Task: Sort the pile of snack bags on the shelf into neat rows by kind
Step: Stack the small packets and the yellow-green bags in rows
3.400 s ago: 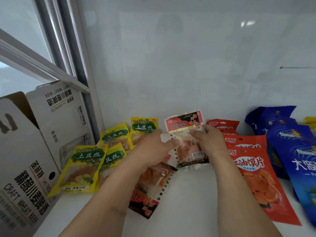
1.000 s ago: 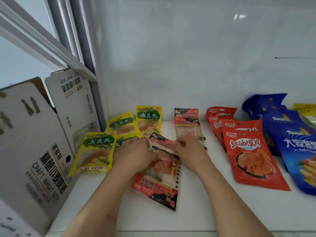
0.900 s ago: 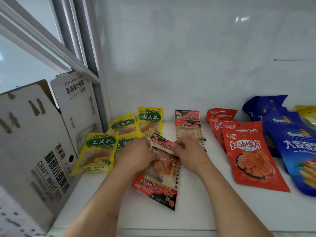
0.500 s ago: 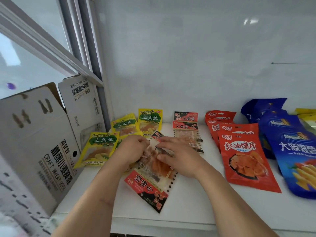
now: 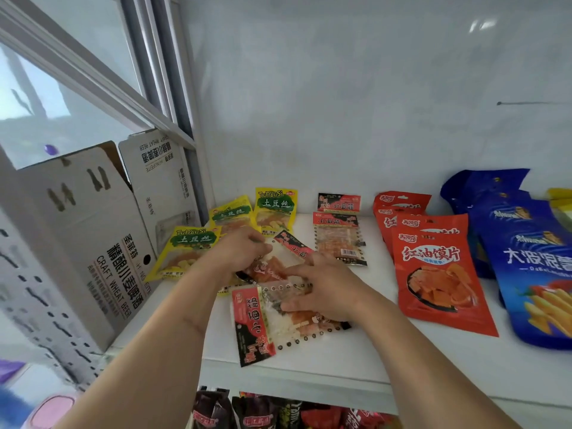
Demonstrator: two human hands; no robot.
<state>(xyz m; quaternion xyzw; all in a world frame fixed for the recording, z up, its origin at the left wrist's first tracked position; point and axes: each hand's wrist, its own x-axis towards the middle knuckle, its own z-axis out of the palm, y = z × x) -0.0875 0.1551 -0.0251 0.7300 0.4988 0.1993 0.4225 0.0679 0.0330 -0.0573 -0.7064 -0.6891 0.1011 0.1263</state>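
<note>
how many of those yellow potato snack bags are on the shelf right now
3 clearly: one at the back, one left of it, one front-left by the carton. More may lie hidden under the left hand.

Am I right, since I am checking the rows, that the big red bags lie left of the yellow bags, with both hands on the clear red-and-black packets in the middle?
Not quite: the head view shows the big red bags right of the yellow bags. The left hand and right hand are indeed on the clear red-and-black packets in the middle.

Single head view, close above shelf (image 5: 340, 363), angled forward and down.
</note>
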